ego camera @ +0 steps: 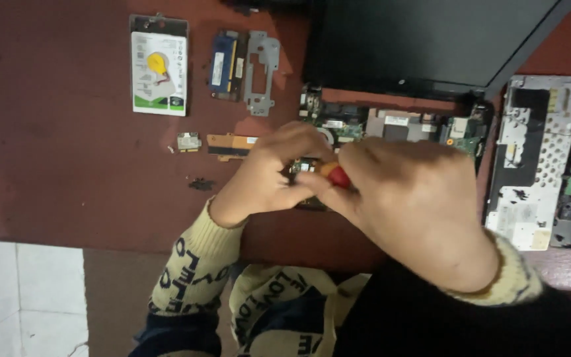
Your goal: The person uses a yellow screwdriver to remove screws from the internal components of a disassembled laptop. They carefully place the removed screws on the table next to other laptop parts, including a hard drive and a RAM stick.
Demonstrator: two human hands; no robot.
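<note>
My right hand (411, 198) grips a screwdriver with a red and orange handle (334, 174); its tip is hidden between my hands. My left hand (275, 173) pinches at the same spot, fingers closed over the opened laptop's circuit board (345, 122). What the left fingers hold is hidden. The laptop's dark screen lid (424, 39) stands open at the back, and both hands cover the near part of the board.
On the dark red table (67, 165) lie a hard drive with a yellow coin cell on it (158, 66), a memory stick (223, 65), a grey metal bracket (261, 71), a small card (189, 141), an orange flat piece (231, 143) and a silver laptop cover (533, 158).
</note>
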